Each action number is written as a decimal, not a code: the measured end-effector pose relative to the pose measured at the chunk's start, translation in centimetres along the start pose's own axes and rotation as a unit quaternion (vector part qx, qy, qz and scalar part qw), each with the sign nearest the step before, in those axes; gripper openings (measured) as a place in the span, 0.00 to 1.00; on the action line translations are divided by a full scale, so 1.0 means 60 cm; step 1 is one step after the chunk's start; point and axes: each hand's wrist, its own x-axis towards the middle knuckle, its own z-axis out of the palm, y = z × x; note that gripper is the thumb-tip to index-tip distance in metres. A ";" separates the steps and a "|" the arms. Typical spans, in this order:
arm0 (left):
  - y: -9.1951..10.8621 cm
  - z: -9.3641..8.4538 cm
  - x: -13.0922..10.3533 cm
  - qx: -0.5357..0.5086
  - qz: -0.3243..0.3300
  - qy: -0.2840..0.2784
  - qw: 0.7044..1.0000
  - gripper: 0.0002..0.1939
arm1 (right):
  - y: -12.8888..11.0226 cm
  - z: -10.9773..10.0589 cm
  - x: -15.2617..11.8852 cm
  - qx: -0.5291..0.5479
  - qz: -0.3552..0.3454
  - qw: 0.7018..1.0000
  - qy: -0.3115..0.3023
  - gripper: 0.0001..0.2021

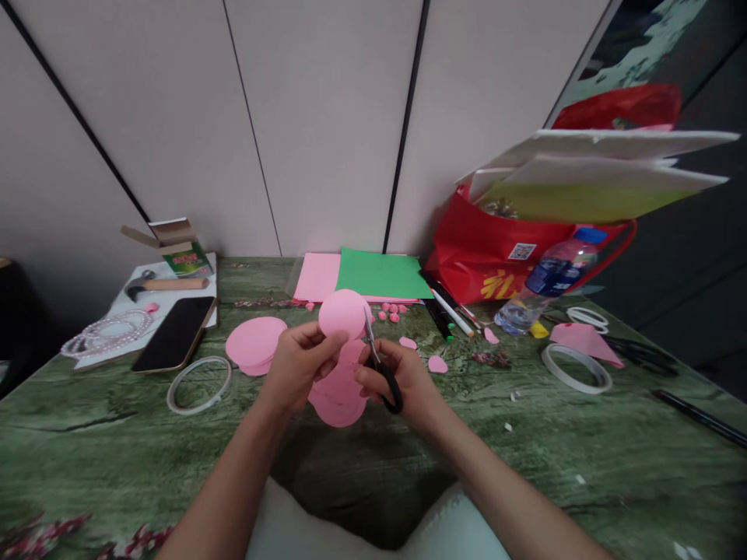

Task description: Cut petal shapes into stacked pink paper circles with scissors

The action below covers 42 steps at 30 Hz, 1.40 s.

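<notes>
My left hand (300, 359) pinches a round pink paper disc (343, 313) by its lower left edge, holding it above the table. In my right hand (402, 373) is a pair of black-handled scissors (373, 342), fingers through the loops. The blades point up at the right edge of the disc; whether they touch the paper I cannot tell. Below and between my hands lie more pink paper discs (338, 408), overlapping. Another stack of pink discs (255, 342) rests to the left of my left hand. Small pink petal-shaped pieces (437, 364) lie right of the scissors.
Pink balls (392, 311) and green paper (382, 274) sit toward the wall. At left are a phone (176, 334), tape roll (199, 385), hammer (169, 286) and beads (108, 333). A red bag (472, 257), water bottle (548, 280), pens (452, 313) and another tape roll (576, 369) occupy the right.
</notes>
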 end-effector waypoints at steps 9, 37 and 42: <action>0.000 0.003 -0.001 -0.040 -0.022 -0.014 0.999 0.11 | 0.003 0.007 -0.002 0.010 0.002 1.000 -0.023 0.16; -0.010 0.001 0.001 -0.001 -0.016 -0.007 1.000 0.12 | 0.005 0.002 0.002 0.003 0.001 1.000 -0.021 0.19; -0.005 0.001 0.000 -0.007 -0.006 -0.004 1.000 0.12 | 0.005 0.002 -0.001 -0.002 0.007 1.000 -0.017 0.18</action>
